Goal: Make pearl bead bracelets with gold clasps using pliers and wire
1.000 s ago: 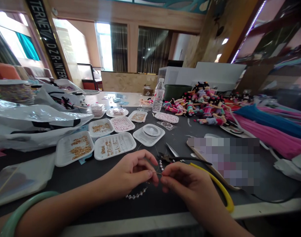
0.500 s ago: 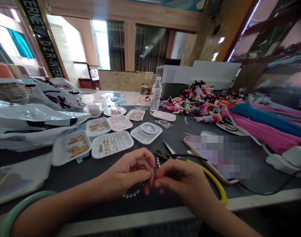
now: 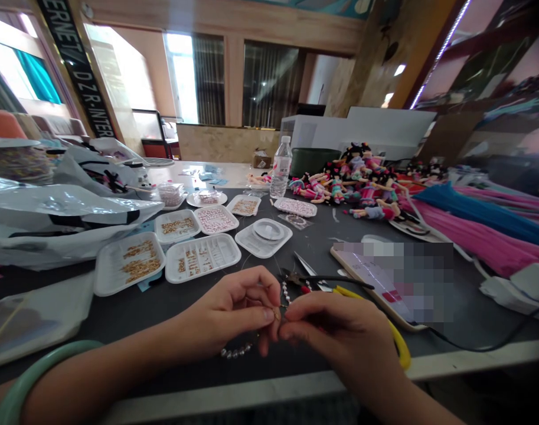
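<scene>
A strand of pearl-like beads (image 3: 236,353) hangs below my left hand (image 3: 245,307), and more of its beads show just beyond my fingertips. My left hand is closed, thumb against fingers, on a small gold clasp piece (image 3: 277,314) at the strand's end. Close beside it, my right hand (image 3: 340,324) pinches at the same end; its thumb and forefinger are nearly together. The exact shape of what lies between the right fingertips is too small to make out. Pliers (image 3: 399,345) with yellow handles lie partly hidden behind my right hand, next to pointed scissors (image 3: 305,264).
White trays (image 3: 203,258) of gold findings and pink beads stand beyond my left hand. A spool (image 3: 268,229) rests on another tray. To the right lie a phone (image 3: 362,271) and a cable. Farther back are a water bottle (image 3: 280,168) and piled dolls (image 3: 362,177).
My right hand has shifted slightly right, drawing its fingertips a little away from the left ones. The gold piece at the left fingertips shows more plainly now.
</scene>
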`<state>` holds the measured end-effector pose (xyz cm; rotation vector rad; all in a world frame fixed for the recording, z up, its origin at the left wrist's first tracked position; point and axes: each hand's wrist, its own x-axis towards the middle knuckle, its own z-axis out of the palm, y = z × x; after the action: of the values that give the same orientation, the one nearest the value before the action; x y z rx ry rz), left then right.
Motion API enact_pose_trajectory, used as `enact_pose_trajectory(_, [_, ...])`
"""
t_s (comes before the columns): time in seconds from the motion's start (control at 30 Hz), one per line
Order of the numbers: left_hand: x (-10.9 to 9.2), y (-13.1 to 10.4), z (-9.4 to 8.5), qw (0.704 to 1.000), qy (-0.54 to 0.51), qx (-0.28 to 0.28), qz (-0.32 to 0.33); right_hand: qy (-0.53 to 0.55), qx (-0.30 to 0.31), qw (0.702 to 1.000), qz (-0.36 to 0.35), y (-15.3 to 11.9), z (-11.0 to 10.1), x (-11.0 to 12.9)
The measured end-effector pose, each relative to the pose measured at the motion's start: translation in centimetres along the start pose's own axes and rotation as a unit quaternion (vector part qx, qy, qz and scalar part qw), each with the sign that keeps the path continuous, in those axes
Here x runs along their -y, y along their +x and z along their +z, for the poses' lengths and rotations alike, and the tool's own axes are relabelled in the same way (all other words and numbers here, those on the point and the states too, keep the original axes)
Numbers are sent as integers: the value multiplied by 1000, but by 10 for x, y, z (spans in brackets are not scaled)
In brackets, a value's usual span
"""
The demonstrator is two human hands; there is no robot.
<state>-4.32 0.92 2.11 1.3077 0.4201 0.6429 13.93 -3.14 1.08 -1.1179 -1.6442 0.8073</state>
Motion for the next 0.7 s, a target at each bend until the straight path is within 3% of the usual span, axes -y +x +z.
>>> enact_pose_trajectory(0.4, [3,0,-4,999,32,13,9,-156,-20,982,-106,0,-3,7])
enact_pose_trajectory(0.7, [1,-2,-3,997,79,14,3,-110,-19,984,-135,-4,0,0])
